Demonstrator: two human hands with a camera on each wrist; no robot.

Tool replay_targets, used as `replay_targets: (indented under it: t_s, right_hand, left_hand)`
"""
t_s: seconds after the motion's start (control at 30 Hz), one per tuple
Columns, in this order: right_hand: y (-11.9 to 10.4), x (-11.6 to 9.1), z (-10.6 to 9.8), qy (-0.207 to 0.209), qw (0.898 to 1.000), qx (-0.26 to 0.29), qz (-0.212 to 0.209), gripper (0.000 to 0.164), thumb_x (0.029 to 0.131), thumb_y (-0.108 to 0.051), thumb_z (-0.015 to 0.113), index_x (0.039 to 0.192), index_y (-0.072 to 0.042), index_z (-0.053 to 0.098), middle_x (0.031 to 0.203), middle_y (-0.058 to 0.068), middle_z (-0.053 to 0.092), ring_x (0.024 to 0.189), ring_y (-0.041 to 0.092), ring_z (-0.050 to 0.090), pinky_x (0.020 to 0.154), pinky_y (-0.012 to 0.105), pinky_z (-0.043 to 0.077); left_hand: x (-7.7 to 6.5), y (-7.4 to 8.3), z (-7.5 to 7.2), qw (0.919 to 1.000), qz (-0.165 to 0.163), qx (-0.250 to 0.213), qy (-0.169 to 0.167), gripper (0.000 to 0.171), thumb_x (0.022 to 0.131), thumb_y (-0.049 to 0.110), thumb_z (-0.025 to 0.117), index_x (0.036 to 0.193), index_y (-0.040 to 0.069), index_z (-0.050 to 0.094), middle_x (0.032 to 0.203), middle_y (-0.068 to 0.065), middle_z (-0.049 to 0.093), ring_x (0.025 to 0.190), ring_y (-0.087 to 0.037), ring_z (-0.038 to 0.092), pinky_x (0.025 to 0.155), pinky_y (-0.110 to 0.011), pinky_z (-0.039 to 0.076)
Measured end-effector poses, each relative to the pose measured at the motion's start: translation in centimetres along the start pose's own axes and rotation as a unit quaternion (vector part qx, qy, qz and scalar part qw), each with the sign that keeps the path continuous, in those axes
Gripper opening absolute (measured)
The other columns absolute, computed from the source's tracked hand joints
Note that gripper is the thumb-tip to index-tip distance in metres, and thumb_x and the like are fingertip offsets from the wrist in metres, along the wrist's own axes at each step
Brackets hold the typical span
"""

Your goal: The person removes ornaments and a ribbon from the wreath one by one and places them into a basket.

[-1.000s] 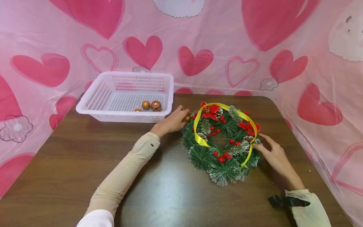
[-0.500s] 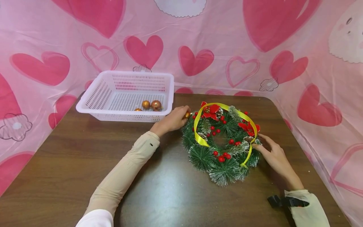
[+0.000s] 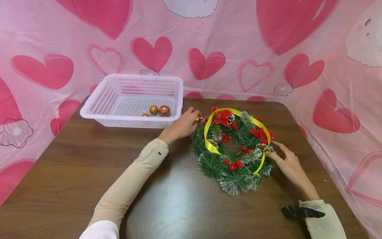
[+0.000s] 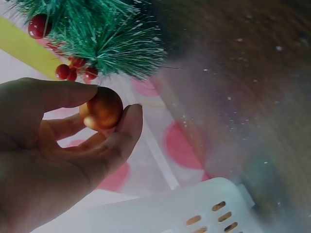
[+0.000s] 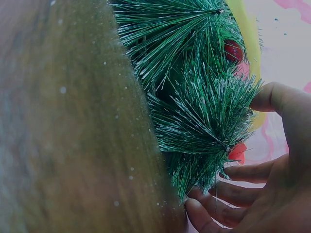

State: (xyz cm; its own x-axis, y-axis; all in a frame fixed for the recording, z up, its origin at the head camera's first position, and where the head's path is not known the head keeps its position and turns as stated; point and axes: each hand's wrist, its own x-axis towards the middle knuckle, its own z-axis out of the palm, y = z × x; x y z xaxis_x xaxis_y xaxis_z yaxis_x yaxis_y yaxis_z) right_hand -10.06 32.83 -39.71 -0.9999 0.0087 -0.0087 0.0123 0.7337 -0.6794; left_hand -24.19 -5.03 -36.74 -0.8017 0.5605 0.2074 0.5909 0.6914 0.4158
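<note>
Between the thumb and fingers of my left hand [image 3: 182,126] a small copper-gold bauble [image 4: 102,109] is pinched, just beside the upper left of the wreath. The green Christmas wreath [image 3: 212,166] lies on the table, trimmed with frosted tips, red berries, pine cones and red flowers. A loop of yellow ribbon [image 3: 238,113] arches over it. My right hand [image 3: 290,166] holds the wreath's right side, thumb on top near the ribbon and fingers along the outer edge. The right wrist view shows the fingertips partly hidden by the needles [image 5: 204,111].
A white perforated plastic basket [image 3: 131,119] stands at the back left, close to my left hand. Inside are several copper baubles [image 3: 164,110]. Brown wooden table [image 3: 167,205] extends in front of the wreath. A pink heart-patterned cloth [image 3: 209,33] hangs behind the table.
My left hand has risen slightly and its fingers have shifted around the bauble. The right hand, wreath and basket have stayed in place.
</note>
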Motion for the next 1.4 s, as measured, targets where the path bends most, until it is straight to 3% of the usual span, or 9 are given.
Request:
replay_targets:
  t_s: [0.47,1.4]
  right_hand:
    - [0.1,0.0,0.1,0.001,1.0,-0.004,0.004,0.071,0.1,-0.048,0.053,0.152,-0.003,0.035,0.146,0.03,0.044,0.126,0.049,0.046,0.095,0.067,0.039]
    - [0.1,0.1,0.1,0.002,1.0,0.001,0.004,0.07,0.1,-0.047,0.054,0.152,-0.004,0.035,0.146,0.03,0.043,0.127,0.049,0.046,0.095,0.067,0.038]
  left_hand:
    - [-0.4,1.2,-0.6,0.9999,-0.006,-0.004,0.006,0.037,0.096,0.005,0.059,0.133,-0.002,0.055,0.123,-0.018,0.051,0.099,-0.026,0.058,0.088,-0.038,0.053]
    - [-0.7,2.2,-2.6,0.9983,0.026,-0.027,0.046,0.031,0.096,0.004,0.057,0.127,0.0,0.057,0.115,-0.014,0.057,0.099,-0.024,0.058,0.088,-0.038,0.052]
